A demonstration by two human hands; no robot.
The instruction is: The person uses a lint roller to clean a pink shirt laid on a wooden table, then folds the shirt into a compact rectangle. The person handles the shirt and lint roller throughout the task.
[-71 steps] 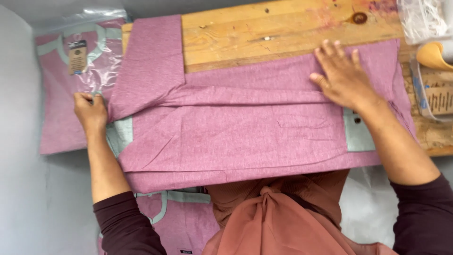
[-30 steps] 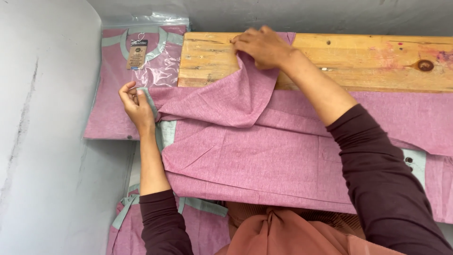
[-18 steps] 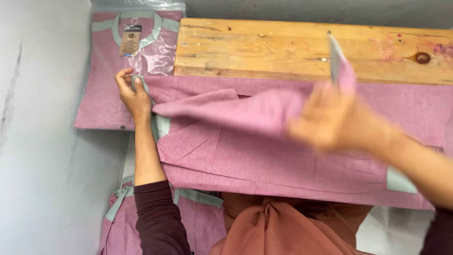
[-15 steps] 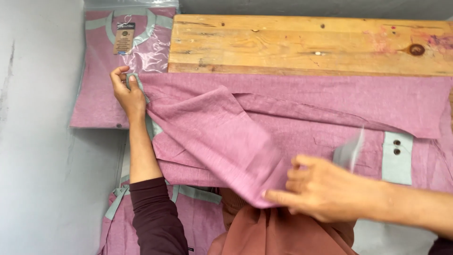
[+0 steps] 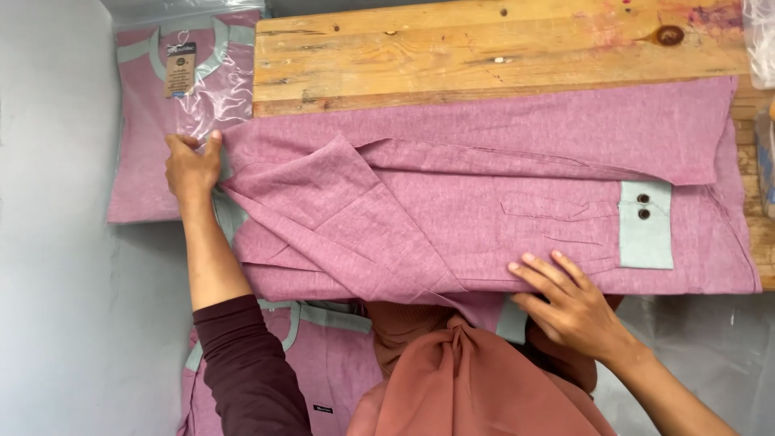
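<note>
A person in a rust-coloured headscarf (image 5: 476,387) leans over a pink shirt (image 5: 484,186) spread flat across the near half of a bare wooden table (image 5: 484,40), seen from above. Nearest the body, the right hand (image 5: 569,303) lies palm down on the shirt's near edge, fingers (image 5: 537,270) spread and straight, pressing the cloth without gripping it. Just beyond those fingers a folded sleeve runs across the garment, ending in a pale green cuff (image 5: 646,226) with two dark buttons (image 5: 643,206). To the left, the left hand (image 5: 192,165), on a dark maroon sleeve (image 5: 242,371), pinches the shirt's collar end at the table's corner, fingers curled onto the fabric with the thumb on the far side. Below the table edge, beside that arm, another pink shirt with green trim (image 5: 319,363) sits low. Farther off, at the top left, a bagged pink shirt (image 5: 161,121) in clear plastic with a card tag (image 5: 181,69) lies just beside the table on the grey surface (image 5: 48,242).
</note>
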